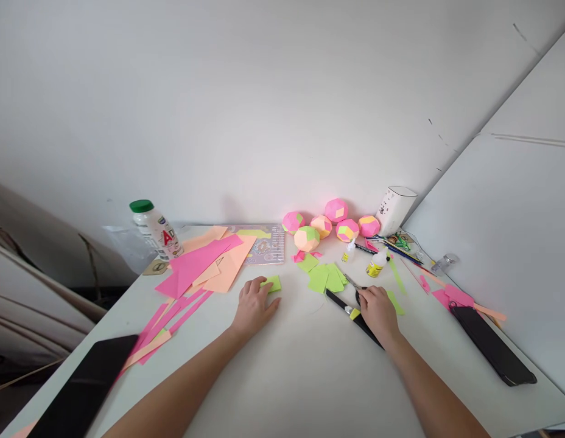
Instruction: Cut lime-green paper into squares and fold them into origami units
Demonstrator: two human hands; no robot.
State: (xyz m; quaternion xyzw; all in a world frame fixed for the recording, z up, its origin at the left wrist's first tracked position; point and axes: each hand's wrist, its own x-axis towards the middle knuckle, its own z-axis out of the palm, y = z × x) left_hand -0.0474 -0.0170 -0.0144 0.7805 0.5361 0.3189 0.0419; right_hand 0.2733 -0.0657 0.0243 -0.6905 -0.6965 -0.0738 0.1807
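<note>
My left hand [254, 307] lies near the middle of the white table, fingers bent at the edge of a small light-green paper piece [274, 283] and thumb just below it. My right hand [379, 311] is closed around the black handles of a pair of scissors [352, 281], which lie low over the table with their blades toward the far left. Beside that hand, a black utility knife [341, 301] with a yellow slider rests diagonally, partly hidden by the fingers. Several cut light-green paper pieces [327, 278] lie just beyond the scissors.
Several faceted paper balls [307, 238] sit by the wall, near two glue bottles [376, 264]. Pink and orange sheets [198, 263], a notebook [270, 250] and a green-capped bottle [155, 231] stand left. A dark tablet-like slab [84, 386] lies front left, a black case [491, 344] right.
</note>
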